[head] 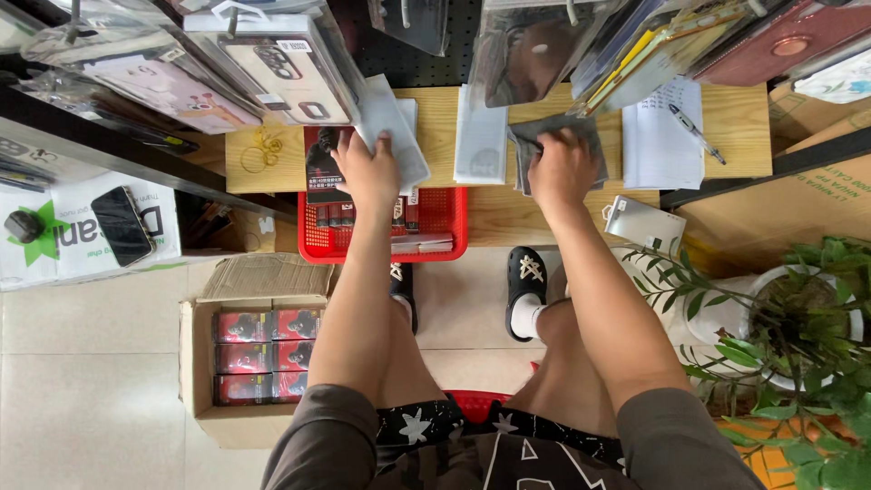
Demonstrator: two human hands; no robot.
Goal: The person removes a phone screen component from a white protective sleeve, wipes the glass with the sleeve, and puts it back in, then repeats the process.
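From the head view, the left hand (367, 172) lies flat, fingers spread, on a pale plastic sleeve (392, 127) on the wooden desk (735, 136), while the right hand (561, 168) presses a grey pouch (553, 136), fingers curled over it; both are best kept flat and square so the slippery packets do not slide. Under the desk a red basket (445, 213) juts out, a cardboard box (204, 363) of packs stands on the tiled floor (82, 363), and a potted plant (798, 318) is at the right.

Wooden shelf (454, 113) — paper stacks (660, 136), pen (696, 132), rubber bands (260, 150)

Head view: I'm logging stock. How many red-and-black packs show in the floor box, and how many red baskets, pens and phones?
Red-and-black packs: 6
Red basket: 1
Pen: 1
Phone: 1
Total: 9
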